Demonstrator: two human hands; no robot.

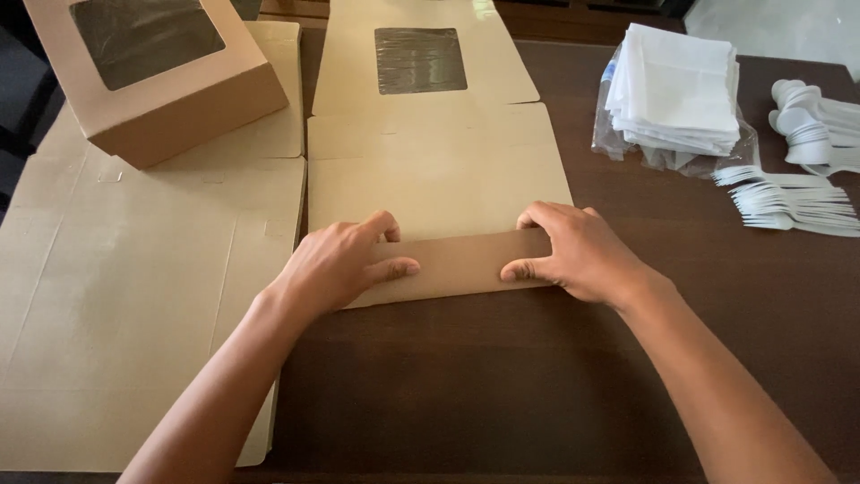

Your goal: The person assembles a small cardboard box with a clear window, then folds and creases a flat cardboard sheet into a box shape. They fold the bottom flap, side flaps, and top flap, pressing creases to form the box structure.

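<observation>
Dark wood table (502,385) carried a flat kraft box blank (439,179). Left hand (336,264) and right hand (578,251), fingers curled, pinched its near flap (461,264), folded up. Light, thin card, creases easily; best gripped along the flap edge.

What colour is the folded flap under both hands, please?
Kraft brown cardboard flap, darker than the pale flat sheet; head view.
</observation>
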